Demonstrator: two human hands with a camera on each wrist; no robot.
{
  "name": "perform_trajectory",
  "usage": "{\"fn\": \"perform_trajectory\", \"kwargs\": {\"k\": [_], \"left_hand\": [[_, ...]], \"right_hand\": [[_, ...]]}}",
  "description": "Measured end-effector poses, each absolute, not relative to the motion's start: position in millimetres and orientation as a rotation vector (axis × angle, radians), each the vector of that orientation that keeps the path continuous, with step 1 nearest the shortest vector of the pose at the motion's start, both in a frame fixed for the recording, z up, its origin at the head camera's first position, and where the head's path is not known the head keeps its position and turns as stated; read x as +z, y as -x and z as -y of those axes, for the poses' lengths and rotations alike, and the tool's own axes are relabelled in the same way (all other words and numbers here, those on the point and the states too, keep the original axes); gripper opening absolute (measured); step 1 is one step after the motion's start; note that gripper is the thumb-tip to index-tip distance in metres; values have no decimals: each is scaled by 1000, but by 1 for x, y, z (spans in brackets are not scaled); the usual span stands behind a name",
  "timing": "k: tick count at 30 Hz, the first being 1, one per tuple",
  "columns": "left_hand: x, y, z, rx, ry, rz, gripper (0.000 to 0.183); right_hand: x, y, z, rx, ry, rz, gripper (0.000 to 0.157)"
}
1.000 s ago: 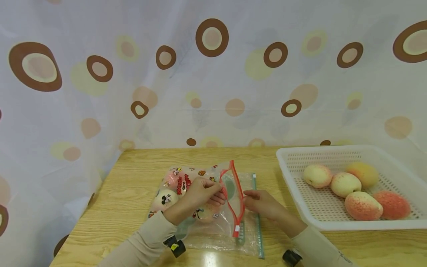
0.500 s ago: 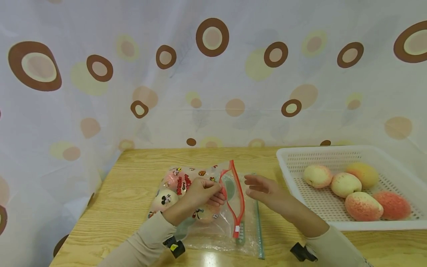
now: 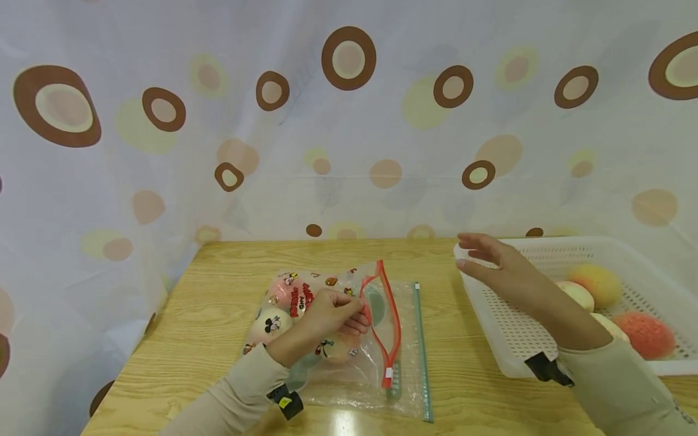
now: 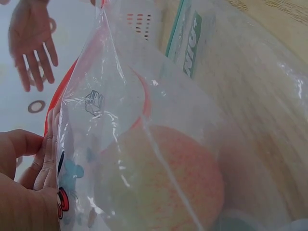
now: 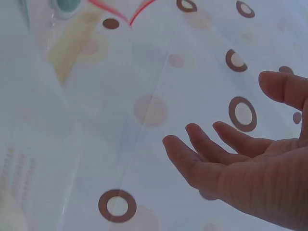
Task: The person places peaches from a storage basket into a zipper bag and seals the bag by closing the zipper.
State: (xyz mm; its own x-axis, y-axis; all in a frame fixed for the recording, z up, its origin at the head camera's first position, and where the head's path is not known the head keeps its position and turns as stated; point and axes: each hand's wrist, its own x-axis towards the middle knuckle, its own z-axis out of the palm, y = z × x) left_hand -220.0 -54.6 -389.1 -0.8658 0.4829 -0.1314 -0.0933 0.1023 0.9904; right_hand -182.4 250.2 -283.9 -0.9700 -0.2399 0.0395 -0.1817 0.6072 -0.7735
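Observation:
My left hand point(image 3: 331, 313) pinches the near lip of a clear zip bag point(image 3: 299, 303) with cartoon prints. Its red zip edge point(image 3: 397, 321) gapes toward the right. Several peaches lie inside; one peach point(image 4: 168, 178) shows through the plastic in the left wrist view. My right hand point(image 3: 498, 269) holds nothing, fingers extended and apart, above the left side of a white plastic basket point(image 3: 504, 333). Inside that basket are several fruits, among them a red peach point(image 3: 646, 334) and a yellowish fruit point(image 3: 597, 284). The right forearm covers part of them.
Under the printed bag lies a second clear bag with a teal edge point(image 3: 425, 357). Everything rests on a wooden table point(image 3: 202, 303). A white sheet point(image 3: 272, 145) with brown rings hangs behind and at the left.
My right hand has left the bag's red edge and moved right and away, over the basket. The left hand keeps its pinch on the bag in the same place.

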Motion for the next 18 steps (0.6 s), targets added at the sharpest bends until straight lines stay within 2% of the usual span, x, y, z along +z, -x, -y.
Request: {"fn": "perform_trajectory", "kwargs": {"k": [7,18], "left_hand": [[-387,219,56,1820,-389,-1934,33],[-389,219,56,1812,-387,-1936,32]], "right_hand": [[-280,208,-294,-1187,189,-2835,75],[-305,239,-340,-1101,44,-2772,81]]}}
